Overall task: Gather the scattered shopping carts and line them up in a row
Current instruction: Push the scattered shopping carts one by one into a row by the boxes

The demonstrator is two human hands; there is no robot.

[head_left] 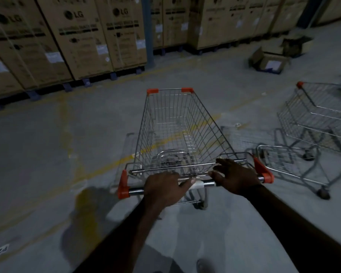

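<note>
Grips the handle (205, 183) of the nearest shopping cart (175, 125) with the left hand (163, 187), fingers curled over the bar, and rests the right hand (237, 176) on the same bar with fingers spread loose, not clenched. Has this cart out on the open floor (47, 144), with a second cart (319, 123) askew just to the right, not aligned with it. Looks early in the task: no row visible yet before the far cardboard boxes (83, 36), so gathering and lining up remain.

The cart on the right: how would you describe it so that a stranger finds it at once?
Below the wall of LG boxes lies a grey floor. At its right edge, near the open cartons, stands the free cart; unlike the middle cart, nobody holds it.
</note>
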